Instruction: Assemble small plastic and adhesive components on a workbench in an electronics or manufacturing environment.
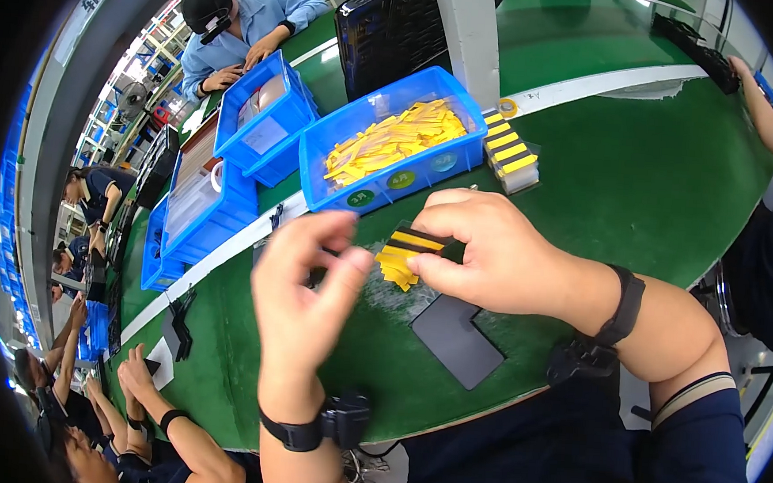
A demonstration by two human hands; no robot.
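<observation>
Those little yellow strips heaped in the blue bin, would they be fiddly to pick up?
Probably. The yellow strips look thin and flat, so likely very light and apt to slide over one another in the blue bin. They lie criss-crossed in a loose heap, so several may lift together. The right hand pinches a small bunch, which suggests they stack.

Left hand [304,281] fingers curl away from camera, fingertips hidden. Right hand [483,252] covers back end of black-yellow strip holder [415,241]. Blue bin [392,144] at 12 o'clock: yellow strips [397,140] too small to separate. Dark flat pad [457,339] surface detail unreadable.
</observation>
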